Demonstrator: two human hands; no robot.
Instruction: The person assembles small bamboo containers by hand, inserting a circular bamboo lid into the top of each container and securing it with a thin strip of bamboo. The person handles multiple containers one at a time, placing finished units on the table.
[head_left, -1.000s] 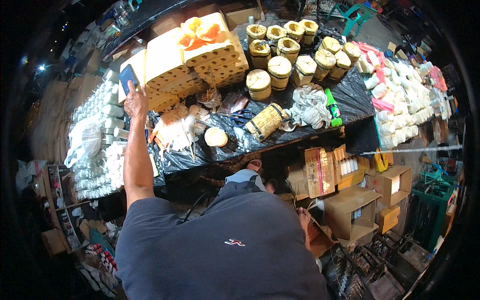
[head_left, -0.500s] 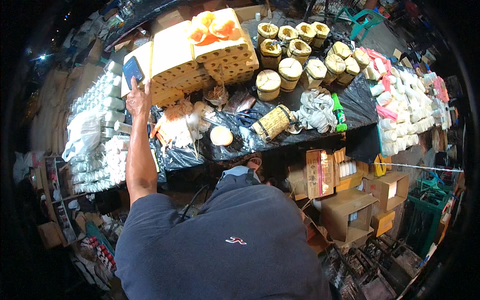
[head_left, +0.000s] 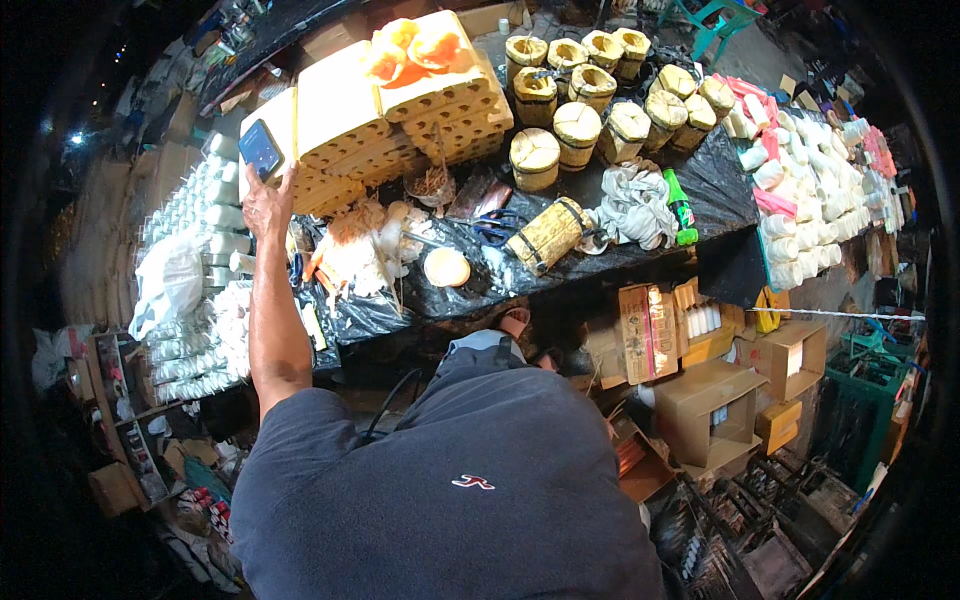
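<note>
Fingers spread and clasping nothing, a left hand (head_left: 268, 208) reaches to a dark phone (head_left: 262, 150) lying on a pale yellow block (head_left: 284, 113).

Nearest, the right hand (head_left: 610, 429) is all but hidden beside the dark shirt (head_left: 420, 480); what its fingers do cannot be told. On the counter (head_left: 725, 200), draped in black sheeting (head_left: 370, 322) likely meant to catch spills, a pale disc (head_left: 447, 267) lies near a yellow cylinder (head_left: 550, 236) resting on its side, dark bands apparently keeping its parts together. Beyond, the left fingertips touch or sit just beside the phone's lower edge; the flat block seems to lift it off the cluttered counter. Farther back, banded cylinders (head_left: 535, 162) stand upright, perhaps so the hollow ones face up, and orange pieces (head_left: 436, 54) sit atop stacked blocks (head_left: 340, 92).
</note>
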